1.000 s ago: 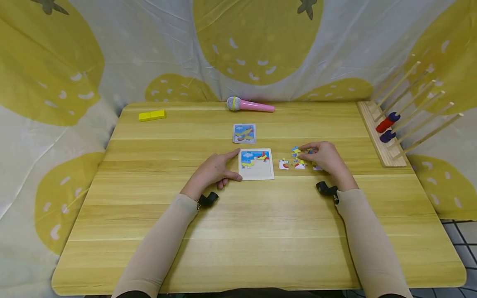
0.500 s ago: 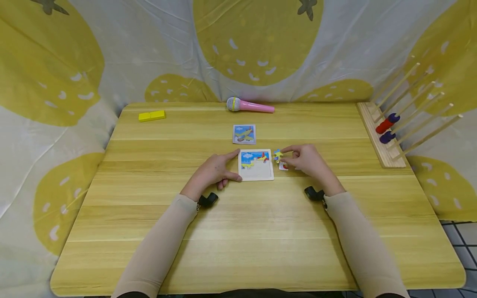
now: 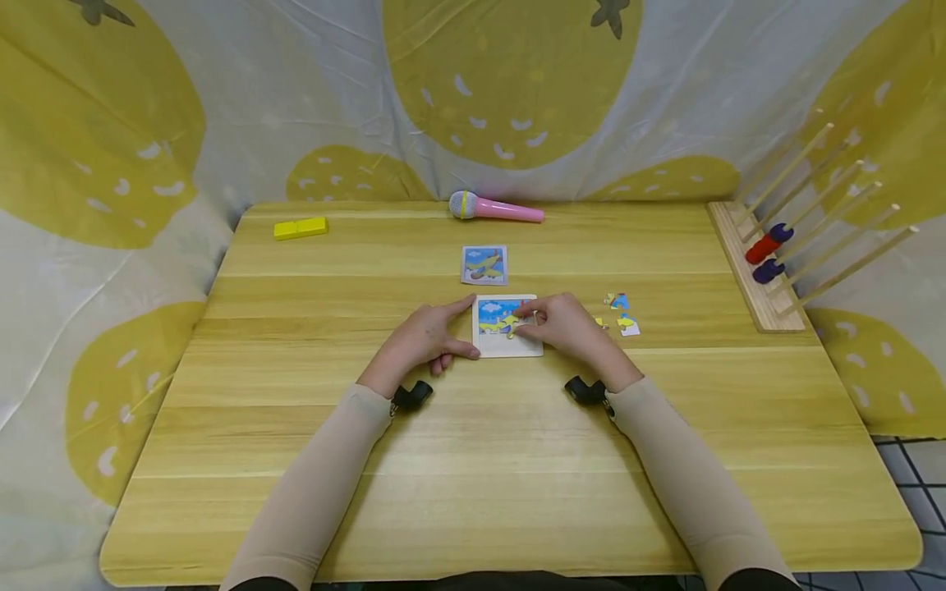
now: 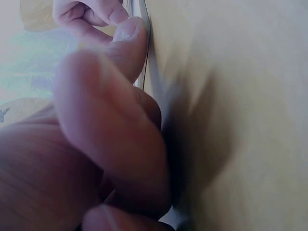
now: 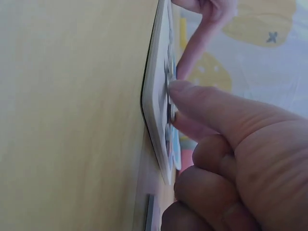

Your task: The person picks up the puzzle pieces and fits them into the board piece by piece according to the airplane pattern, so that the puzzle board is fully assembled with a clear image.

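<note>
A small wooden puzzle tray (image 3: pixel 510 349) lies mid-table, its upper part filled with jigsaw pieces of a plane in a blue sky. My left hand (image 3: pixel 431 336) rests at its left side, with index finger and thumb stretched to the two left corners and the other fingers tucked under. My right hand (image 3: pixel 562 324) reaches over the tray from the right. Between its thumb and index finger it pinches a yellow jigsaw piece (image 3: pixel 511 323), held right at the filled part. The right wrist view shows the thumb (image 5: pixel 192 96) low over the tray's surface; fingers partly hide the piece.
Several loose jigsaw pieces (image 3: pixel 629 326) lie right of the tray. Behind it is a picture card (image 3: pixel 484 265) of the plane. Farther back are a pink toy microphone (image 3: pixel 502 209) and yellow blocks (image 3: pixel 300 228). A wooden peg rack (image 3: pixel 761 279) stands at the right edge.
My right hand has picked up the yellow jigsaw piece from the loose ones and carried it left onto the tray. The left hand has stayed in place.
</note>
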Demonstrator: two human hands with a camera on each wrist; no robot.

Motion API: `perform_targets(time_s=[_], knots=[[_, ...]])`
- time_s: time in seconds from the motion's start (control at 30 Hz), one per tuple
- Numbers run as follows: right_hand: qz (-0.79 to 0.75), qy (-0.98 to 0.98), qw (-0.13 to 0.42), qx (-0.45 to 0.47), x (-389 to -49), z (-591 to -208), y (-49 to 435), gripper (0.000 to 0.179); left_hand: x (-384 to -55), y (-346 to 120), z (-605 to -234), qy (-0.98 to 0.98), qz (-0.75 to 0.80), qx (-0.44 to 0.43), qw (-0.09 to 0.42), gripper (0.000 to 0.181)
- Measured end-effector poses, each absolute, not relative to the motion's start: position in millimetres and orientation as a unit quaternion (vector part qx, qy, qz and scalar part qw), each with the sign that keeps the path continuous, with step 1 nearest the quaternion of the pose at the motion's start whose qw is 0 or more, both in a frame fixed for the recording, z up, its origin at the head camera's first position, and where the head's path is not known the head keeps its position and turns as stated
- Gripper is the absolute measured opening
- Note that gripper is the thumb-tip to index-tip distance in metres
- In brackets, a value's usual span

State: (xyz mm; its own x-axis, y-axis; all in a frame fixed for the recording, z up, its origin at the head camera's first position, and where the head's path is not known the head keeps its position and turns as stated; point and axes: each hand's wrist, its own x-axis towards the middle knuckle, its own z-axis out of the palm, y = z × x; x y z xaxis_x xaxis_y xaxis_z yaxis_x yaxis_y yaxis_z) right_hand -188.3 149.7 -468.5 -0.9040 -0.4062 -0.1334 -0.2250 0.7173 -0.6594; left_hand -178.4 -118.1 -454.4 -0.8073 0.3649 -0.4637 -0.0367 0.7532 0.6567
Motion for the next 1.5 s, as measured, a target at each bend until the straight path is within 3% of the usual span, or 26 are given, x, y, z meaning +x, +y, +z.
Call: perform_targets(time_s=[0.97, 1.5], knots=[[-0.268, 0.937, 0.118, -0.191, -182, -465, 136, 0.043, -181, -117, -455, 0.89, 0.329, 0.101, 0.298, 0.103], [-0.166, 0.962, 0.074, -0.204, -174, -460, 126, 0.044, -180, -117, -455, 0.894, 0.325, 0.106, 0.29, 0.104]])
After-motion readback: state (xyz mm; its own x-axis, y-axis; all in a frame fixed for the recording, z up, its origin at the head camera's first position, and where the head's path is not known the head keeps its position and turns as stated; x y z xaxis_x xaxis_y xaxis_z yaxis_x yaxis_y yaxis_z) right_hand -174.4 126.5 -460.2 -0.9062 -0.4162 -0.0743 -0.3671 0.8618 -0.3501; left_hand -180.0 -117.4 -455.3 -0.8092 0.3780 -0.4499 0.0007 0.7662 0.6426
